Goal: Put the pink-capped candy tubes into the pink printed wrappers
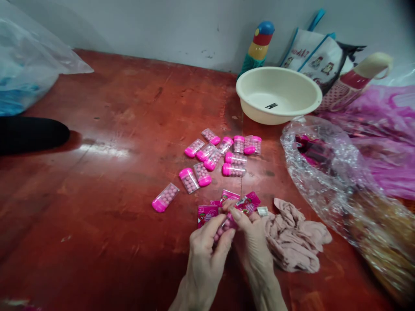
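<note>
Between both hands is a small clear candy tube [221, 230] filled with pink balls. My left hand [205, 244] is closed around its lower part. My right hand [251, 235] pinches at the other end, its thumb on a pink printed label [249, 202] that sticks out past the fingers. How far the label goes around the tube is hidden. More pink labels [207, 212] lie flat just behind the hands. Farther back, several filled tubes with bright pink caps [165, 198] lie loosely grouped on the red tabletop [113, 224].
To the right lie a crumpled pinkish cloth [296, 239] and an open clear plastic bag [293, 151] with pink pieces inside. A cream basin [279, 116], a colourful bottle [259, 43] and a printed bag [319, 58] stand by the wall. A black object [32, 134] juts in at left.
</note>
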Motion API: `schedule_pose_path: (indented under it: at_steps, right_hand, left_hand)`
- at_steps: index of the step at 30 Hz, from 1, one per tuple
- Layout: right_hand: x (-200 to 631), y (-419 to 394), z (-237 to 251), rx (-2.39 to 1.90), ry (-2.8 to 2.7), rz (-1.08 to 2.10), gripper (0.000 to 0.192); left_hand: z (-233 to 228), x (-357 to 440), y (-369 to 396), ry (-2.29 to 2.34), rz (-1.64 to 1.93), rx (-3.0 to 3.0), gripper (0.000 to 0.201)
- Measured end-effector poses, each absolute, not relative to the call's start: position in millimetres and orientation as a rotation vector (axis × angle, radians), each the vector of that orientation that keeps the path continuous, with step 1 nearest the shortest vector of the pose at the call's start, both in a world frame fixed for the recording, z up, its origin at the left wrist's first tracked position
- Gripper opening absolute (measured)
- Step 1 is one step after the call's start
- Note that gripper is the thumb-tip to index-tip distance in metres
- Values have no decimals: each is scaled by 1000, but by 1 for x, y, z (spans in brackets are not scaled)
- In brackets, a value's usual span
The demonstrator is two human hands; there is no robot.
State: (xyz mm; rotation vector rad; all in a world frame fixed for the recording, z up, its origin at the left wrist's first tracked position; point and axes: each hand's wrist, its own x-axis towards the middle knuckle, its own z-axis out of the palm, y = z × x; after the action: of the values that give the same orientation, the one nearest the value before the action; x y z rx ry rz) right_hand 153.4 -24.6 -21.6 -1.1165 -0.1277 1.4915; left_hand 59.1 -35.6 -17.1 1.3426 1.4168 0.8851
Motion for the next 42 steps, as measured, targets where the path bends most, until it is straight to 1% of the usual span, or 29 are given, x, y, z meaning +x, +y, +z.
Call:
schedule_pose_path:
  at_steps: [6, 10, 13, 14, 16, 18, 20, 24, 27, 29, 33, 37, 40, 42]
  right_hand:
    - [142, -32, -25, -1155, -210, 1517, 14]
    - [140, -35, -32, -1174, -212, 1548, 21]
    - [139, -36, -37, -1068, -188, 1535, 21]
    - [138, -37, -38, -1041, -177, 1521, 20]
    - [138, -37, -38, -1030, -147, 1488, 19]
    - [138, -37, -36, -1044, -116, 1462, 19]
    - [138, -36, -33, -1030, -97, 1463, 17]
    - [140, -34, -31, -1006, -138, 1479, 11]
    - [144, -34, -33, -1069, -186, 1481, 11]
    - [147, -35, -35, -1112, -172, 1474, 12]
    - [149, -36, -35, -1156, -86, 1386, 14]
    - [147, -35, -33, -1210, -100, 1376, 17]
    - [145, -35, -35, -1284, -78, 1405, 18]
    - [142, -36, -39, -1256, -151, 1456, 18]
  left_hand:
    - [-14, 59, -43, 1455, 910, 1402, 26]
    - [-17, 58, -34, 1435, 909, 1172, 23]
    - [-20, 57, -24, 1295, 936, 934, 16]
    - [-21, 57, -22, 1254, 945, 877, 17]
    - [-23, 58, -19, 1211, 957, 826, 24]
    - [-23, 59, -20, 1193, 960, 831, 32]
    - [-23, 59, -22, 1184, 953, 859, 34]
    - [-25, 58, -23, 1194, 952, 917, 27]
    - [-26, 61, -23, 1190, 962, 954, 18]
    - [-27, 63, -24, 1191, 951, 998, 16]
    - [-30, 68, -30, 1258, 913, 1174, 20]
    - [-34, 69, -36, 1293, 906, 1269, 24]
    - [-37, 68, -32, 1288, 958, 1182, 27]
    - [-38, 66, -25, 1268, 980, 1044, 29]
